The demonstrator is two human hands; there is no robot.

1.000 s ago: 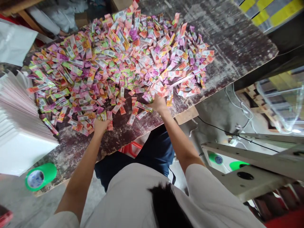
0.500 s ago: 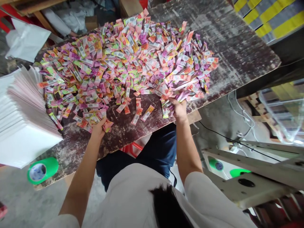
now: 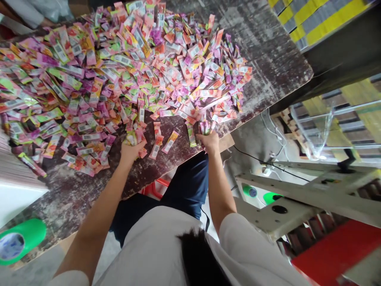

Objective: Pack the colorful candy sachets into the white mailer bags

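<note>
A wide heap of small stick-shaped packets (image 3: 119,75), pink, orange, green and purple with barcodes, is spread over the worn dark table (image 3: 262,67). My left hand (image 3: 131,153) is closed around a few packets (image 3: 133,138) at the heap's near edge. Farther right, my right hand (image 3: 210,142) grips a small bunch of packets (image 3: 206,127), their ends pointing up. A green packet (image 3: 191,134) lies just left of that hand. Between my hands, a few loose packets (image 3: 170,142) rest on the bare wood. My fingertips are partly hidden by the packets.
At the near left corner lies a green tape roll (image 3: 24,242), with a white paper stack (image 3: 20,198) behind it. Another person's sleeve (image 3: 29,12) shows at the far left. A metal machine frame (image 3: 279,210) and wrapped boxes (image 3: 351,115) stand at right.
My left hand has moved right along the heap's edge, toward the loose packets. My right hand stays near the green packet, its bunch now more upright. The view has shifted right.
</note>
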